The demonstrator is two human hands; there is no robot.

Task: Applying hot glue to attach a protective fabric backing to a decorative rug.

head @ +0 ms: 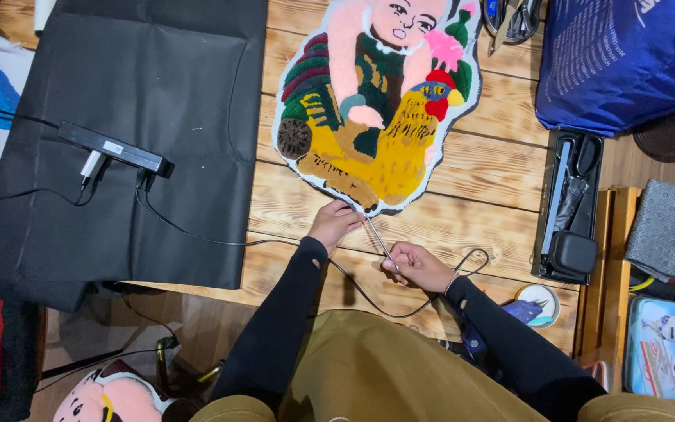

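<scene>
One tufted rug (376, 101), cut to the shape of a child on a rooster, lies on the wooden table (478, 168). A flat rectangular tin (666, 348) with a colourful lid sits at the right. The left hand (334, 223) pinches the rug's lower edge. The right hand (417, 267) is closed around scissors (380, 242), whose tips touch that edge just beside the left fingers.

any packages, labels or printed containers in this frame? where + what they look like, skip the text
Blue bag: top right on the wooden table, dark blue with pale print.
Tin box: lower right, rectangular, light blue lid with a painted scene.
White label: small strip on the black power strip, left, on black cloth.
Black case: right of the tufted rug, long, open.
</scene>
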